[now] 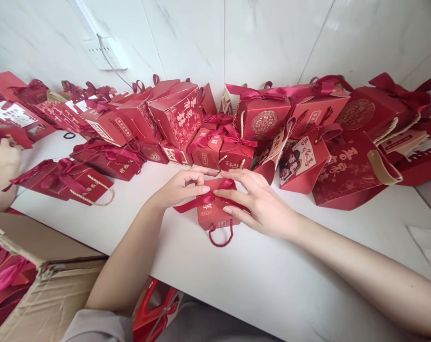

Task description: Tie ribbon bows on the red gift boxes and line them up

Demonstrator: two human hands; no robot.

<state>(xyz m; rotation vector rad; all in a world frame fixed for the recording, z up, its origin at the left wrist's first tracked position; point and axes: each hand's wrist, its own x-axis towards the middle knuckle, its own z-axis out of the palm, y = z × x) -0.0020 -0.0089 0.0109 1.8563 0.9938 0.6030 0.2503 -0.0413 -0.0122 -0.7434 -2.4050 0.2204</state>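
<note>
A small red gift box (pixel 215 218) with pale lettering stands on the white table in front of me, a dark red rope handle (pixel 221 244) hanging from its near side. Dark red ribbon (pixel 187 205) is tied across its top. My left hand (pixel 186 187) is closed at the box's left, thumb and curled forefinger pinching the ribbon by the knot. From the right, my right hand (pixel 254 199) reaches over the box, forefinger at the knot and thumb lower, with ribbon between them. The fingers partly hide the bow.
Many red gift boxes (pixel 176 114) with ribbons line the wall. Two lie at left, one a box with cream rope handle (pixel 63 180). A big red bag-shaped box (pixel 350 171) stands right. An open cardboard carton (pixel 58 289) is at lower left. Another person's hand (pixel 3 152) shows far left.
</note>
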